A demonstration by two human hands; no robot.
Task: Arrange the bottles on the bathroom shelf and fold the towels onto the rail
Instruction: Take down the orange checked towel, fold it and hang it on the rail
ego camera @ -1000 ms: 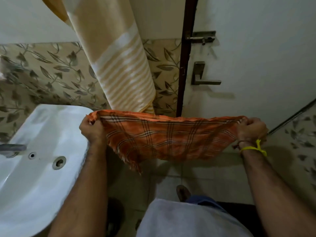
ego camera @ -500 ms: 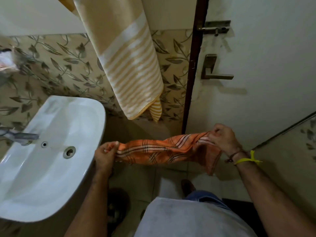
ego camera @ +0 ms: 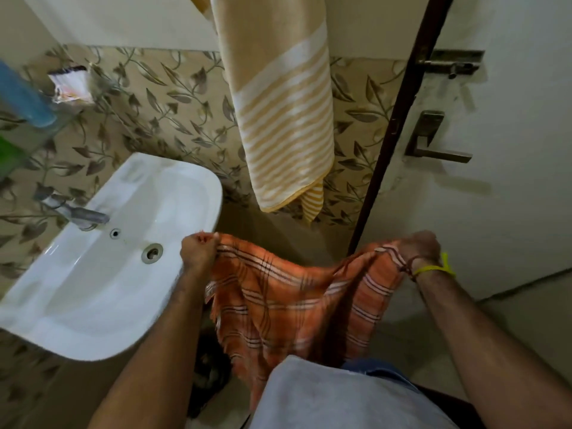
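An orange checked towel (ego camera: 294, 298) hangs slack in front of my body, held by its top edge. My left hand (ego camera: 198, 252) grips its left corner beside the basin. My right hand (ego camera: 418, 249), with a yellow band at the wrist, grips the right corner near the door frame. A larger yellow-and-white striped towel (ego camera: 284, 119) hangs down the wall from above; its rail is out of view. At the far left a blue bottle (ego camera: 24, 100) and something green (ego camera: 9, 150) sit on a glass shelf, blurred.
A white washbasin (ego camera: 102, 292) with a metal tap (ego camera: 80, 215) stands at my left. The door (ego camera: 510, 196) with its lever handle (ego camera: 433, 144) and bolt is at the right. A small white packet (ego camera: 71, 85) lies on the shelf. Tiled floor lies below.
The orange towel was stretched flat, then bunched low, and now hangs open and longer between my hands. The view has shifted right and down, bringing the shelf into sight.
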